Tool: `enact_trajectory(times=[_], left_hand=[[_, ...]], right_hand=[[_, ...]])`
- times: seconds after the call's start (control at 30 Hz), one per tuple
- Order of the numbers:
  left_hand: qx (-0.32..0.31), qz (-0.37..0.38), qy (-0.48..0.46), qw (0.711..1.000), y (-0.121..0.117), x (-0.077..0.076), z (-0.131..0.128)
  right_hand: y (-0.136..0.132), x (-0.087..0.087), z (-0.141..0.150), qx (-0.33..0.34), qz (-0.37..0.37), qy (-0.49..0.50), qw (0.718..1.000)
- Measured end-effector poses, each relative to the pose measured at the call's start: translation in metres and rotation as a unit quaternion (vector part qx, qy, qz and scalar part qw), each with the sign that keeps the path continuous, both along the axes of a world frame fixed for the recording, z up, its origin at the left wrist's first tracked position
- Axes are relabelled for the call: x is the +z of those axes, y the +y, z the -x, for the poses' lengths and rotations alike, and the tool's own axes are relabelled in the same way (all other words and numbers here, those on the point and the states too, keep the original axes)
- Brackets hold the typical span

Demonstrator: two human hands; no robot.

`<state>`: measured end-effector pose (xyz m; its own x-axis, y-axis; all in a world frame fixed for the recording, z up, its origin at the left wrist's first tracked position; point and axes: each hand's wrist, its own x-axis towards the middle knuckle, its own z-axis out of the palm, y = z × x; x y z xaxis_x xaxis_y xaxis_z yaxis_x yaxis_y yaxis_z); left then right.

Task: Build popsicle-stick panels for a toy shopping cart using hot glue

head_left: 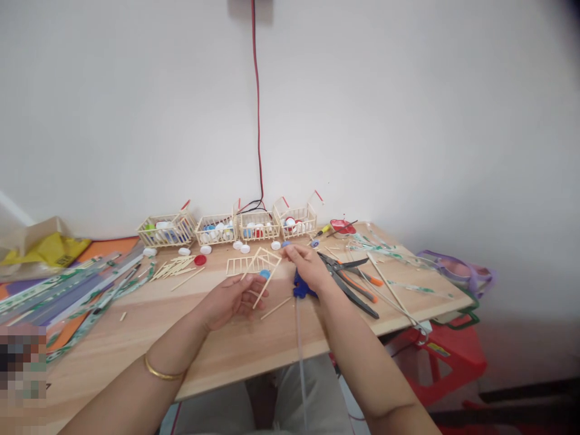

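Observation:
My left hand (235, 297) is closed at the fingertips on a small frame of thin wooden sticks (267, 284), which is held tilted above the table. At the frame's upper right corner, my right hand (306, 264) pinches with thumb and forefinger. Behind the frame lies a flat ladder-like panel of sticks (235, 266), partly covered. A blue cap (264, 274) shows near the left fingers. Under my right hand sits a blue glue gun (299, 286), partly hidden, with a long clear glue stick (301, 356) hanging past the table edge. One loose stick (275, 308) lies between the hands.
Several stick carts (258, 226) filled with bottle caps line the wall. Left of my hands are a stick pile (174, 266) and a red cap (200, 260). Pliers (351, 287) with dark and orange handles lie right. A red stool (448, 356) stands beside the table.

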<state>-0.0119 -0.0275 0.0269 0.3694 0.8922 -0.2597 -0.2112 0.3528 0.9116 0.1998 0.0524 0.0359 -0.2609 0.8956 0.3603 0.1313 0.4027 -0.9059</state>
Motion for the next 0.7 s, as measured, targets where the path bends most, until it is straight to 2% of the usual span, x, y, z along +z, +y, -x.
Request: enact_trajectory(times=[0.13, 0.33, 0.53, 0.63, 0.7], left_hand=[[-0.001, -0.003, 0.005, 1.000, -0.0008, 0.0019, -0.0007], [0.001, 0.000, 0.007, 1.000, -0.0013, 0.0042, -0.0026], [-0.012, 0.001, 0.000, 1.000, -0.0005, 0.0017, -0.0016], [-0.014, 0.004, 0.007, 1.000, -0.0008, 0.0017, -0.0020], [-0.014, 0.004, 0.010, 1.000, -0.0010, 0.0021, -0.0024]], right_hand=[[-0.0037, 0.0000, 0.0030, 0.058, 0.063, 0.024, 0.996], [-0.0002, -0.0061, 0.0052, 0.066, 0.105, 0.108, 0.986], [0.0011, -0.0042, 0.0082, 0.084, 0.131, 0.208, 0.966], [0.0034, -0.0047, 0.0073, 0.050, 0.108, 0.220, 0.968], [0.0034, -0.0045, 0.0066, 0.015, 0.078, 0.194, 0.978]])
